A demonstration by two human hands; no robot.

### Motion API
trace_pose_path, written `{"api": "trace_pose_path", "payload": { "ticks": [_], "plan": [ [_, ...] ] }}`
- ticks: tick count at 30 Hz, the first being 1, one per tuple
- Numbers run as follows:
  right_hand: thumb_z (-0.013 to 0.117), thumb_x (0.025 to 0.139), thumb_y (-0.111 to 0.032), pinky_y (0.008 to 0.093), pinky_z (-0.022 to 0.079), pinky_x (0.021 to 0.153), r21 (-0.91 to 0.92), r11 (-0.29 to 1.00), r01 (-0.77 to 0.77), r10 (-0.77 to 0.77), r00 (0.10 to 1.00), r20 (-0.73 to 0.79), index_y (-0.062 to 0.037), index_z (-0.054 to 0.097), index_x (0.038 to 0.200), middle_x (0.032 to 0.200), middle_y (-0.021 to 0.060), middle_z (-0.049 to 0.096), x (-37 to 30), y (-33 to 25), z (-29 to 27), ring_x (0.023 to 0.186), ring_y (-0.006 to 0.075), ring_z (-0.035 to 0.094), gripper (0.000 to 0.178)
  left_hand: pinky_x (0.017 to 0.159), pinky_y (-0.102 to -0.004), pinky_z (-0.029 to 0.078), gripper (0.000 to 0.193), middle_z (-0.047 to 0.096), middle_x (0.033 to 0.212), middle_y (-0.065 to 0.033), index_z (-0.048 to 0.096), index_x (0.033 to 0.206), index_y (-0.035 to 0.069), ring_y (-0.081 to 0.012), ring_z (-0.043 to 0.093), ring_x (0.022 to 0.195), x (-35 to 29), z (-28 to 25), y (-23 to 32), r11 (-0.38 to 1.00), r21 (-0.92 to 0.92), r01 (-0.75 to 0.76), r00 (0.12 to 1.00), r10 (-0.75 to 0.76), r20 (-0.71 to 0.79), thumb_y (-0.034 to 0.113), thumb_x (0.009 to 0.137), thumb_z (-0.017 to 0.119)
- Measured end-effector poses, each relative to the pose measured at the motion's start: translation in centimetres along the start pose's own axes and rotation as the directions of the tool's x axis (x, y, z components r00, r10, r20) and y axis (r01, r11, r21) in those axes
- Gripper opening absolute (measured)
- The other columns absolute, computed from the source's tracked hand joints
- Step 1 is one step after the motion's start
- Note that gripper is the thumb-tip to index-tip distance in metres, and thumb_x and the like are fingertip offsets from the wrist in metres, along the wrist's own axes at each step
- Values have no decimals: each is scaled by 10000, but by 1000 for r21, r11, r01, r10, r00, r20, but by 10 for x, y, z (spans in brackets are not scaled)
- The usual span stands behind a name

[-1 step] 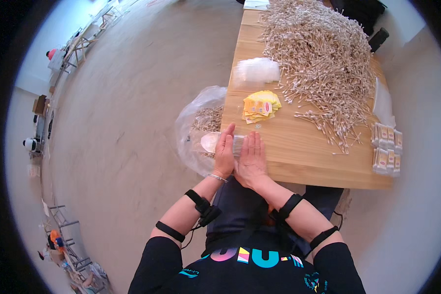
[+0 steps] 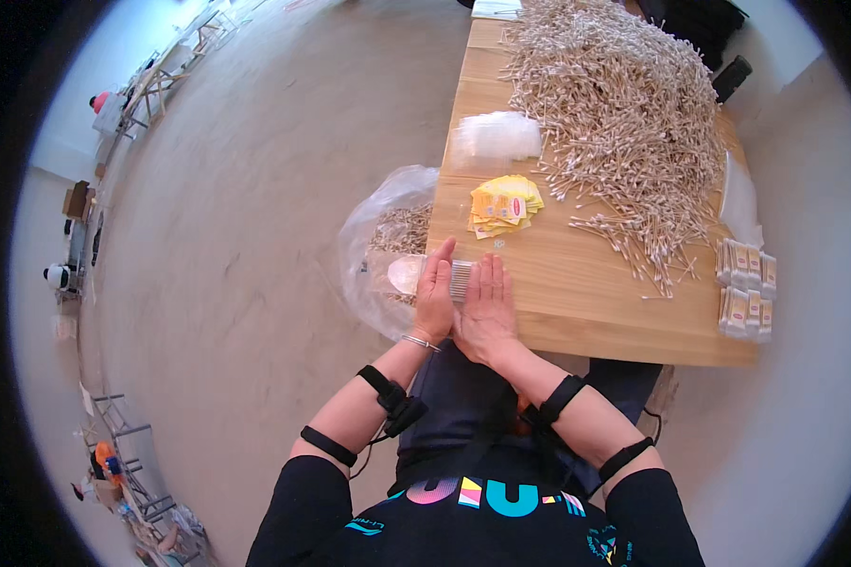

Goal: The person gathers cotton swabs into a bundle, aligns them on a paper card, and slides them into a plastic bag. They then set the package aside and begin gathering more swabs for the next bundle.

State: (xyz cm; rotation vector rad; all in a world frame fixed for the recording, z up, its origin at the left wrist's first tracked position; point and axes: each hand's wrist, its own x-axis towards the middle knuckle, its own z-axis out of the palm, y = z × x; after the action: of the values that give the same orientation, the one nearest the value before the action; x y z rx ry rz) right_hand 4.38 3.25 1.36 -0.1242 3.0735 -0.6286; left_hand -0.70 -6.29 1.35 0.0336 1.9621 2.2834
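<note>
A small row of cotton swabs (image 2: pixel 460 281) lies at the table's near left corner between my two hands, seemingly in a clear bag. My left hand (image 2: pixel 434 291) stands along its left side, fingers stretched forward. Flat against its right side is my right hand (image 2: pixel 485 307), fingers straight and palm partly on the table. Both hands touch the row, neither wrapped around it. A pale round shape (image 2: pixel 405 275) shows just left of my left hand, over the bag below. Just beyond the hands sits a pile of yellow and orange printed cards (image 2: pixel 503 206).
A large heap of loose cotton swabs (image 2: pixel 624 113) covers the far right of the wooden table (image 2: pixel 577 312). Clear bags (image 2: pixel 497 137) lie beyond the cards. Filled packets (image 2: pixel 747 288) stand at the right edge. A big plastic bag of swabs (image 2: pixel 357 250) rests beside the table's left edge.
</note>
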Motion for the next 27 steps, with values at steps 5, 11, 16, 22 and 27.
{"api": "trace_pose_path", "payload": {
  "ticks": [5,11,16,22,27],
  "plan": [
    [467,864,-406,475,-1,1142,-11,1000,28,-28,998,64,103,139,1402,1496,278,64,2,-1,-4,1410,397,9,810,1090,-324,271,432,445,1371,-141,409,1339,-31,-220,388,1289,1,-7,-3,1000,-13,-13,1000,13,3,244,1011,357],
    [472,861,-400,478,2,1143,-62,997,38,-31,994,102,100,122,1408,1494,280,61,3,-2,-6,1408,404,2,819,1076,-326,283,408,467,1347,-150,437,1323,-11,-239,405,1274,-1,-8,-3,994,109,-25,1000,26,-13,221,994,377],
    [485,857,-418,488,6,1140,-54,998,39,-35,997,68,105,114,1408,1489,292,56,4,-6,-3,1402,418,3,845,1088,-359,268,497,451,1349,-172,431,1326,1,-292,377,1295,4,-28,14,970,202,-136,988,119,97,147,862,537],
    [509,848,-453,479,3,1140,-53,999,11,-8,999,51,111,118,1406,1490,292,54,9,-13,-2,1403,412,-9,885,1148,-440,158,697,441,1365,-130,408,1332,28,-293,294,1358,20,-90,66,44,839,-542,840,11,542,71,667,611],
    [504,852,-462,471,10,1141,-34,999,31,-29,999,44,113,120,1405,1491,291,56,12,-21,3,1406,409,0,885,1148,-445,170,656,493,1307,-103,478,1248,51,-274,323,1343,29,-92,62,153,807,-570,816,-12,579,125,631,690]
  ]
}}
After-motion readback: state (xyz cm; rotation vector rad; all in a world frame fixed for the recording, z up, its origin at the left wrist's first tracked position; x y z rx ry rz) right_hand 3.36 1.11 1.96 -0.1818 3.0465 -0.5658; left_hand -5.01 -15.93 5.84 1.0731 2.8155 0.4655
